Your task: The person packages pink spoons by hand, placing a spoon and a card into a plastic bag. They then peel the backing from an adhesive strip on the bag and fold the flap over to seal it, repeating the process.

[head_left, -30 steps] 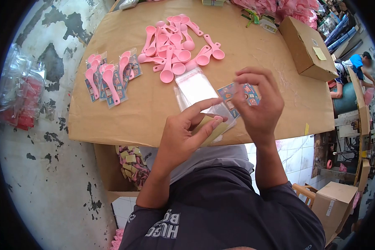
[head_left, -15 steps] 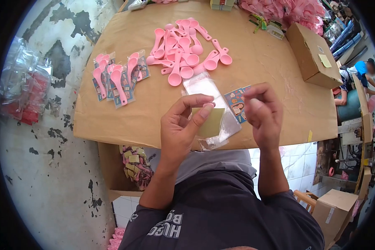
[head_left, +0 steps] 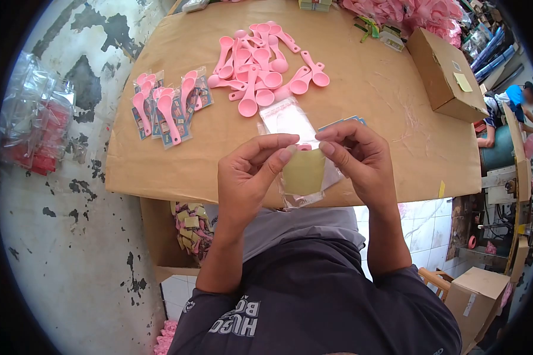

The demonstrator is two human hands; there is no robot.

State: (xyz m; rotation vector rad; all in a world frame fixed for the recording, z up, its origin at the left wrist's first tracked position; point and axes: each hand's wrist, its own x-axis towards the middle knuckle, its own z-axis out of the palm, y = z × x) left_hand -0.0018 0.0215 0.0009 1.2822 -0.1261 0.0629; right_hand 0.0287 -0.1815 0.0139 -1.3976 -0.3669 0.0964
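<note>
Between my two hands, near the table's front edge, is a clear plastic bag point(head_left: 302, 199) with a plain yellowish card point(head_left: 304, 173) and a bit of pink inside. My left hand point(head_left: 251, 171) pinches its upper left corner, and my right hand point(head_left: 361, 160) pinches the upper right corner. Just beyond them lies a stack of clear bags point(head_left: 287, 118). A blue printed card point(head_left: 355, 120) shows partly behind my right fingers. Loose pink spoons point(head_left: 260, 65) are heaped farther back. Bagged pink spoons with blue cards point(head_left: 169, 115) lie at the left.
An open-topped carton point(head_left: 160, 236) of packed pieces stands below the table's left front. A cardboard box point(head_left: 444, 77) is at the table's right, near pink bags point(head_left: 408, 18). Another person point(head_left: 512, 109) is at the far right. A peeling wall point(head_left: 71, 236) is on the left.
My right hand has moved left and now pinches the bag's right corner. The bag has shifted slightly right, and the blue printed card is more hidden.
</note>
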